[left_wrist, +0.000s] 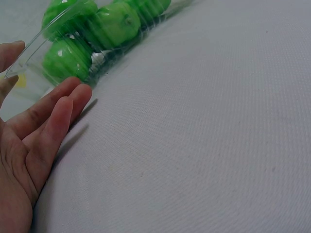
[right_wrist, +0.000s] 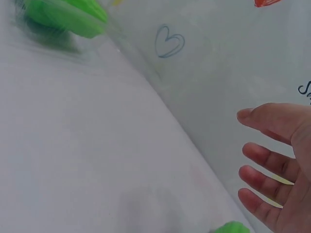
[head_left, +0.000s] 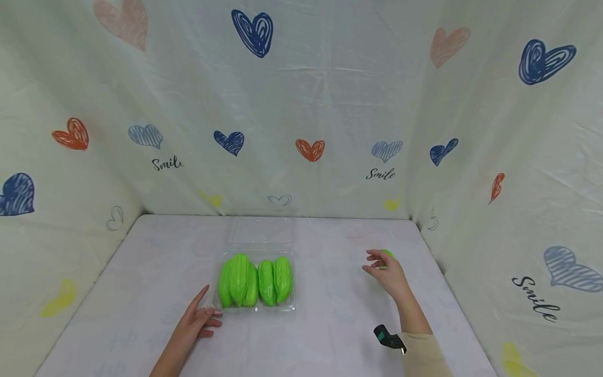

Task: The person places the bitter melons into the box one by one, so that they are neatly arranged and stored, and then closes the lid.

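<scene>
Beige right sleeve [head_left: 426, 356], black wrist-worn camera [head_left: 392, 340], green patch [head_left: 380, 333] on its end

At seven o'clock in the head view, the clear box [head_left: 278, 308] looks like thin, smooth, shiny plastic. The green vegetables [head_left: 239, 277] in it are glossy and bumpily ridged. At six, the white table covering [head_left: 320, 340] is matt, fine-grained woven cloth. At twelve, the curtain [head_left: 325, 99] looks smooth but creased. At five, the sleeve [head_left: 424, 353] is matt cloth.
</scene>
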Available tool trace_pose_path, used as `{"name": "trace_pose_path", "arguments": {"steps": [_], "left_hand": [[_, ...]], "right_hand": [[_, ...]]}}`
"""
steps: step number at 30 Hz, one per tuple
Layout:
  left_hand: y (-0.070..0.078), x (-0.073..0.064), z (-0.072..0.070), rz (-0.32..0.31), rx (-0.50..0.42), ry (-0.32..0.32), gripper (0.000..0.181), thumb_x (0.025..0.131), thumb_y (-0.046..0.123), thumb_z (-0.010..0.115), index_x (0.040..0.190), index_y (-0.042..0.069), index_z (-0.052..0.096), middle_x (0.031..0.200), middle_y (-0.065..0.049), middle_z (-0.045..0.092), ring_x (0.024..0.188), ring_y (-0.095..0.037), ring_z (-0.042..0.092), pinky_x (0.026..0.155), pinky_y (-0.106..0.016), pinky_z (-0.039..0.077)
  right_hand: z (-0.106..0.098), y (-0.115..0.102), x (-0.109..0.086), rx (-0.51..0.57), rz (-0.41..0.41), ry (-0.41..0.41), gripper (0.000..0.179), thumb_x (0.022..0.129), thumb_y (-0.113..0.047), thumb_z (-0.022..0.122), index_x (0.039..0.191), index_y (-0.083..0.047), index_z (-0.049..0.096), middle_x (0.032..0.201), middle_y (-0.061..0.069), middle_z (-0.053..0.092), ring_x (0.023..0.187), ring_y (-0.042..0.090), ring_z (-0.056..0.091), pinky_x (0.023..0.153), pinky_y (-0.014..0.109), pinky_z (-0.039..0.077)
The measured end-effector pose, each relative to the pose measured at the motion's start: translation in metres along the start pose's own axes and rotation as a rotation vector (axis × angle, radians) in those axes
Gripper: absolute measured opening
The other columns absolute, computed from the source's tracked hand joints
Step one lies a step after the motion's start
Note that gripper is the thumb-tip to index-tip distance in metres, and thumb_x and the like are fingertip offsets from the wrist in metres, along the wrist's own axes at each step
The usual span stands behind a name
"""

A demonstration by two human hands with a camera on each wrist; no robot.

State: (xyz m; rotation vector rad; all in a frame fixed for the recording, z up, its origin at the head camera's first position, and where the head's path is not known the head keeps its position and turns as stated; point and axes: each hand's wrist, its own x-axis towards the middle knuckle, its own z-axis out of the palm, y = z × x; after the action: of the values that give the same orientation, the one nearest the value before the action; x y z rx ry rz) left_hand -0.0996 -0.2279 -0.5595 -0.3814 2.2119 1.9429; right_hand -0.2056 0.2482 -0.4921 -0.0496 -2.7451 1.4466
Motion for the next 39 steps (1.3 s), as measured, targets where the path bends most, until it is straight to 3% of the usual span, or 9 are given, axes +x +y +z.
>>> {"name": "trace_pose_path", "arguments": {"steps": [4, 10, 18, 27, 39], "left_hand": [[-0.001, 0.0, 0.0, 0.002, -0.004, -0.001, 0.066, 0.1, 0.024, 0.054, 0.156, 0.017, 0.019, 0.105, -0.018, 0.067, 0.085, -0.022, 0.067, 0.068, -0.035, 0.054], [-0.002, -0.001, 0.0, 0.003, -0.006, 0.005, 0.065, 0.101, 0.023, 0.054, 0.156, 0.017, 0.02, 0.104, -0.018, 0.067, 0.084, -0.022, 0.067, 0.067, -0.035, 0.054], [-0.002, -0.001, 0.0, -0.002, -0.007, 0.002, 0.066, 0.101, 0.023, 0.053, 0.156, 0.018, 0.019, 0.105, -0.017, 0.067, 0.085, -0.022, 0.067, 0.068, -0.035, 0.054], [0.0, -0.001, 0.0, -0.012, -0.004, 0.002, 0.064, 0.101, 0.021, 0.052, 0.156, 0.016, 0.019, 0.105, -0.017, 0.067, 0.085, -0.023, 0.067, 0.068, -0.036, 0.054], [0.0, 0.0, 0.001, -0.016, 0.006, 0.008, 0.064, 0.102, 0.02, 0.051, 0.156, 0.017, 0.019, 0.105, -0.018, 0.068, 0.086, -0.024, 0.067, 0.068, -0.036, 0.054]], "right_hand": [[-0.01, 0.008, 0.0, -0.007, 0.019, 0.004, 0.046, 0.087, -0.008, 0.073, 0.129, 0.001, 0.057, 0.116, 0.019, 0.062, 0.099, 0.03, 0.058, 0.076, 0.03, 0.048], [-0.021, 0.021, 0.0, -0.03, 0.054, -0.004, 0.049, 0.089, -0.01, 0.071, 0.133, 0.002, 0.054, 0.12, 0.021, 0.06, 0.105, 0.032, 0.056, 0.084, 0.038, 0.046], [-0.034, 0.03, -0.003, -0.063, 0.098, 0.03, 0.05, 0.09, -0.01, 0.069, 0.134, 0.002, 0.051, 0.126, 0.023, 0.056, 0.109, 0.035, 0.054, 0.081, 0.035, 0.048], [-0.036, 0.048, 0.0, -0.092, 0.173, 0.033, 0.052, 0.091, -0.013, 0.067, 0.137, 0.003, 0.049, 0.139, 0.027, 0.042, 0.123, 0.042, 0.04, 0.093, 0.054, 0.04], [-0.03, 0.064, 0.007, -0.099, 0.206, 0.028, 0.051, 0.09, -0.011, 0.067, 0.136, 0.003, 0.049, 0.142, 0.03, 0.031, 0.125, 0.047, 0.035, 0.096, 0.058, 0.038]]}}
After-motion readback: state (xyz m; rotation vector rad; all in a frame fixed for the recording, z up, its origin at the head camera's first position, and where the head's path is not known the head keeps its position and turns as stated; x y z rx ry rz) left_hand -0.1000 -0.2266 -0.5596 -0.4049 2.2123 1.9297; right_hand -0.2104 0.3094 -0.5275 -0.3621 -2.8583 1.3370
